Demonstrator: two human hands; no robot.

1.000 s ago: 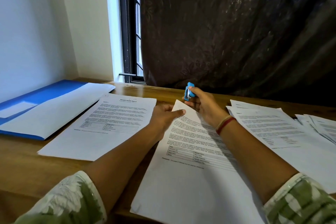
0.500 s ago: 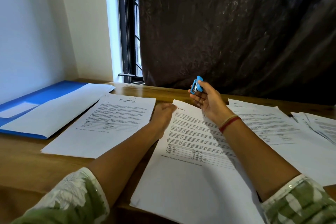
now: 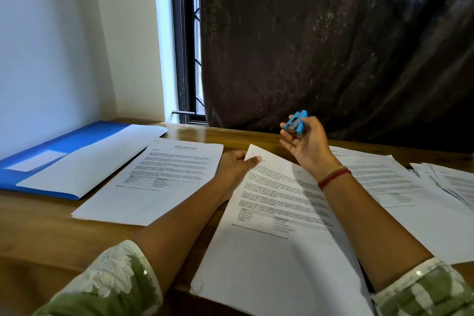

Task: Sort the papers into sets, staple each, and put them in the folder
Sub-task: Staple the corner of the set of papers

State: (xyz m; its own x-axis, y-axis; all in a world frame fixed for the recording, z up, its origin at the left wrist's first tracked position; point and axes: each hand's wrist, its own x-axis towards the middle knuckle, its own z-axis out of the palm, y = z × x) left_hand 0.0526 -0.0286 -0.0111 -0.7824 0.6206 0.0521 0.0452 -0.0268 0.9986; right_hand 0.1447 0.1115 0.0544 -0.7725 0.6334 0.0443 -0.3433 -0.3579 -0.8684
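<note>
Pinching the far left corner of the middle paper set point(image 3: 277, 238) on the table point(image 3: 38, 226), the left hand point(image 3: 237, 165) is resting beside the right hand point(image 3: 305, 144), which is gripping a raised blue stapler point(image 3: 296, 123), with the folder point(image 3: 64, 141) lying far left.

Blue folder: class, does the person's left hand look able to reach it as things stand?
Probably yes. Only flat papers lie between the left hand and the folder, nothing upright. But the hand pinches the corner of the middle sheets, so it must let go first.
</note>
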